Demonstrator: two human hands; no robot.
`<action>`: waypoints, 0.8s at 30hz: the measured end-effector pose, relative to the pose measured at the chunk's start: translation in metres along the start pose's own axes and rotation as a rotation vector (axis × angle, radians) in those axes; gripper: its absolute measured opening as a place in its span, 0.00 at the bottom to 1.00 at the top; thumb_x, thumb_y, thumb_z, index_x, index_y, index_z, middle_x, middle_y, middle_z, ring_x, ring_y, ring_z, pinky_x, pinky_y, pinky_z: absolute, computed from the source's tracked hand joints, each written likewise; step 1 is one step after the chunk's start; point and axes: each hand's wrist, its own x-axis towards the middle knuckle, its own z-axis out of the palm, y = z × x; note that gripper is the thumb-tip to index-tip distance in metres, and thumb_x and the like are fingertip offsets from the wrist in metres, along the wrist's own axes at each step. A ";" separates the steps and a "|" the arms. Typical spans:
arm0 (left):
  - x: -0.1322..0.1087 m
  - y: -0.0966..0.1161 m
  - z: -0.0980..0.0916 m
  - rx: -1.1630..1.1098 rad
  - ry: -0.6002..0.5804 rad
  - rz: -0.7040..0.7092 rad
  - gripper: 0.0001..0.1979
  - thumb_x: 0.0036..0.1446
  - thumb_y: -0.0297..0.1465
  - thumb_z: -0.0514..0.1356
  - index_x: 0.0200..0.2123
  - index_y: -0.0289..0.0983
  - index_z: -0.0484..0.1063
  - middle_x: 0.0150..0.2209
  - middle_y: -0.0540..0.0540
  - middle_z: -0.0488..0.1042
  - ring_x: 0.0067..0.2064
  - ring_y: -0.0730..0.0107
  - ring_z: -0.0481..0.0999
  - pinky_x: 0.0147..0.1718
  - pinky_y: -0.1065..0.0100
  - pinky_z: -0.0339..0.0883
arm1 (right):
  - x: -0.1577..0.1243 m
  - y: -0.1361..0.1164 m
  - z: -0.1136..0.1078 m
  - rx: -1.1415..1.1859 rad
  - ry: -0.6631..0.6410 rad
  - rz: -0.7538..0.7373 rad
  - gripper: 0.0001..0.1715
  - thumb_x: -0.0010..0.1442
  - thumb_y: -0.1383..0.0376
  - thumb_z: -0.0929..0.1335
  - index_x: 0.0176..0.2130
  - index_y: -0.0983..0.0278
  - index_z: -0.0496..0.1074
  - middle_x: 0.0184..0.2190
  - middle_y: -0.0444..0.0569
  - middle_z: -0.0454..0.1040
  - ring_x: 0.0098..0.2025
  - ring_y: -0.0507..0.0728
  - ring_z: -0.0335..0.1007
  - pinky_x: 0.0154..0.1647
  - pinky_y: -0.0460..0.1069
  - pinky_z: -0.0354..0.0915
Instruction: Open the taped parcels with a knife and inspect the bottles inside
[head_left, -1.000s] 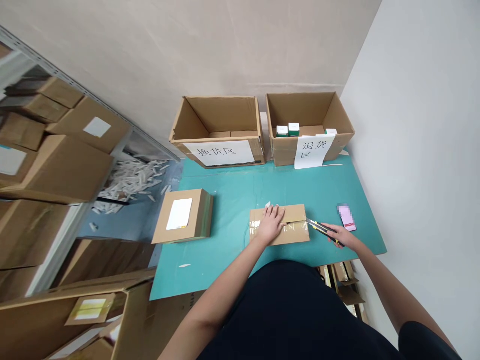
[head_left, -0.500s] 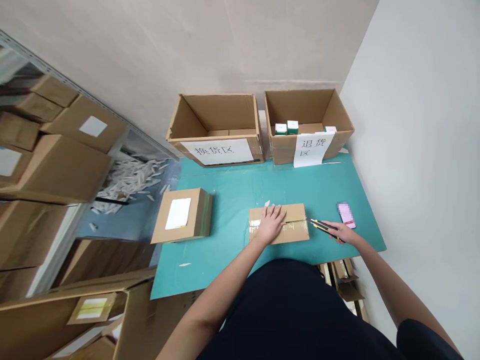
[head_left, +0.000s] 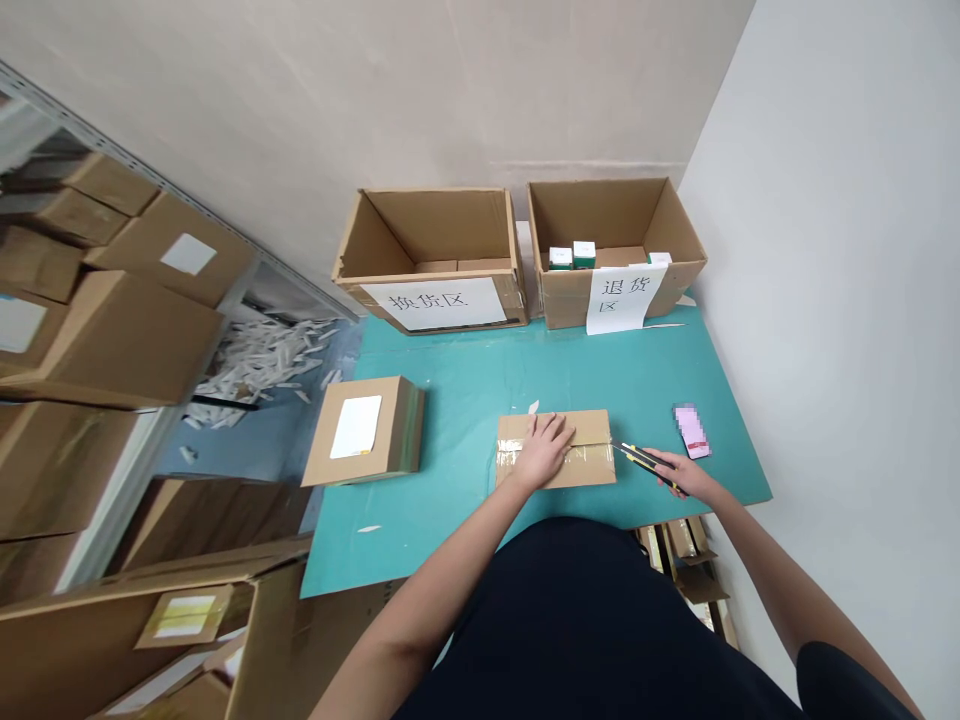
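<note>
A taped cardboard box (head_left: 592, 468) lies flat on the teal table in front of me. My left hand (head_left: 544, 450) rests on its top with the fingers spread, pressing on the middle. A slit runs along the tape on the right part of the top. In my right hand (head_left: 682, 472) is a black and yellow utility knife (head_left: 649, 465), closed in the fingers. Its tip points left at the right end of the box, close to the slit; whether it touches I cannot tell. Right of the knife lies a phone (head_left: 691, 430) with a blurred screen.
Another cardboard box (head_left: 358, 430) with a white label stands at the table's left. Along the back are two open cartons with paper signs, the left carton (head_left: 442, 230) and the right carton (head_left: 607, 215), which holds small white-and-green boxes (head_left: 583, 254). Shelved boxes (head_left: 135, 330) fill the left side.
The knife and my right hand have shifted very slightly down. The box has moved a touch to the left under my left hand, which stays on it.
</note>
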 end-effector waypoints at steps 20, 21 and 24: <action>-0.010 0.015 -0.012 0.026 -0.323 0.066 0.42 0.53 0.52 0.65 0.66 0.39 0.60 0.71 0.32 0.54 0.72 0.39 0.50 0.66 0.36 0.43 | 0.000 -0.007 0.001 -0.001 0.010 0.002 0.38 0.62 0.52 0.66 0.68 0.57 0.61 0.26 0.40 0.71 0.17 0.47 0.60 0.14 0.42 0.54; -0.009 0.017 -0.012 0.027 -0.332 0.058 0.42 0.52 0.51 0.66 0.65 0.39 0.60 0.71 0.32 0.54 0.71 0.39 0.50 0.66 0.36 0.43 | 0.000 -0.007 0.001 0.000 0.006 0.001 0.39 0.62 0.52 0.66 0.68 0.57 0.60 0.27 0.40 0.71 0.17 0.47 0.60 0.14 0.42 0.55; -0.009 0.022 -0.013 0.030 -0.343 0.033 0.42 0.51 0.49 0.68 0.64 0.38 0.61 0.71 0.32 0.53 0.72 0.39 0.50 0.66 0.36 0.43 | 0.000 -0.008 -0.003 -0.025 -0.002 0.005 0.39 0.62 0.51 0.66 0.68 0.57 0.60 0.26 0.39 0.71 0.16 0.47 0.60 0.13 0.42 0.54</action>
